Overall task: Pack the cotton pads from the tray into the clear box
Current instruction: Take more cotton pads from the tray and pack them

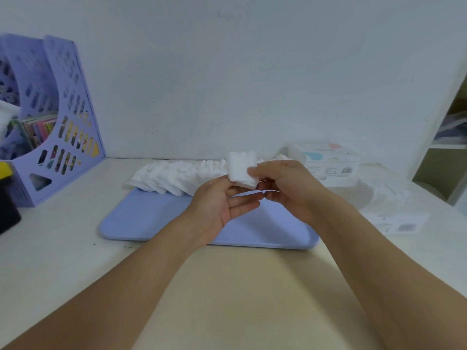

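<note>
at the far left a lilac file rack [58, 117] stands on the tabletop [227, 286], well apart from the work. next comes the blue tray [156, 221], with a loose row of cotton pads [177, 176] slumped along its far edge. above the tray's middle the left hand [222, 205] has its fingers mostly straight, cradling the underside of a small stack of pads [241, 169]. the right hand [285, 188] has its grip clamped on that stack, thumb on the near face and fingers curled behind. further right, against the wall, sits the clear box [326, 162], with what looks like its lid [394, 218] lying nearer on the tabletop. the step in hand seems to be squaring the stack. it would go best with the edges tapped flush against the left palm, the pinch kept firm but not crushing, then the stack carried right and slid in on edge.
</note>
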`<state>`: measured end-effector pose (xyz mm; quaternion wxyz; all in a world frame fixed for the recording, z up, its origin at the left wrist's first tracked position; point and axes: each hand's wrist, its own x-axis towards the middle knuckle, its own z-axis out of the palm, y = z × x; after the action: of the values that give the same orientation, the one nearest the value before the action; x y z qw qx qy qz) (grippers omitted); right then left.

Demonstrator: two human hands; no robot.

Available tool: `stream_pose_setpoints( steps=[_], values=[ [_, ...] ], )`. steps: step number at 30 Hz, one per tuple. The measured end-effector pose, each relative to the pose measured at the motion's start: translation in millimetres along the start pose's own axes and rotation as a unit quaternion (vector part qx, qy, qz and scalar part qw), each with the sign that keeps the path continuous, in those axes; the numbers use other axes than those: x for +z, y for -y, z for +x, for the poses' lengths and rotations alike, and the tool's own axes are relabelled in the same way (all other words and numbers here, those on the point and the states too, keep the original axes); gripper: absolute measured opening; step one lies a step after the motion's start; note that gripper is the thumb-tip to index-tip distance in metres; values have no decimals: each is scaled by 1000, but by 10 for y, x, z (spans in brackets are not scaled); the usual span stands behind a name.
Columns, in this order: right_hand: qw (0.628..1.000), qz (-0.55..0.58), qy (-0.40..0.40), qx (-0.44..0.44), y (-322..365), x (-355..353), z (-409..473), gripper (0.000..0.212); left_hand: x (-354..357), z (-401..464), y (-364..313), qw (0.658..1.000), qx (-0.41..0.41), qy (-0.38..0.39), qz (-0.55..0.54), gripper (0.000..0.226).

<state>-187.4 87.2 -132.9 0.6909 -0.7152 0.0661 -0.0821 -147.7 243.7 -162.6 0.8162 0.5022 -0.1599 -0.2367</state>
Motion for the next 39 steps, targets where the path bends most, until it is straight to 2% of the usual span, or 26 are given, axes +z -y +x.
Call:
stream_pose_setpoints(
  steps=[4,9,13,16,18,21,25,28,31,32,35,37,39],
  values=[
    [998,4,-58,-2,-65,33,55,6,13,-11,2,1000,-9,-2,-9,32],
    [997,-33,-74,-8,-99,28,66,12,5,8,4,1000,-19,-18,-14,38],
    [993,-66,-87,-41,-94,122,59,9,-17,42,48,998,21,-49,46,30],
    [997,-37,-33,-56,-69,163,67,64,-10,40,60,992,30,-30,122,26],
    [996,-71,27,-37,-51,195,49,77,22,23,63,985,24,12,171,27],
    [991,-121,58,-25,-20,170,-1,61,90,2,84,962,51,34,267,27],
    [979,-161,40,-118,129,-112,-131,22,206,76,54,949,100,35,296,23],
    [972,-197,17,-126,328,-492,-246,18,401,202,26,927,165,2,338,4],
    [971,-227,-20,-71,500,-904,-337,17,657,302,137,933,197,-12,300,23],
    [969,-237,-55,-50,566,-1073,-377,15,761,319,241,918,219,-12,331,28],
    [951,-260,-169,9,734,-1459,-383,17,928,307,569,814,274,22,512,43],
    [933,-298,-193,57,790,-1608,-377,21,1015,274,734,772,276,66,568,46],
    [903,-383,-175,88,746,-1627,-306,21,1010,298,808,747,291,88,592,38]
  ],
)
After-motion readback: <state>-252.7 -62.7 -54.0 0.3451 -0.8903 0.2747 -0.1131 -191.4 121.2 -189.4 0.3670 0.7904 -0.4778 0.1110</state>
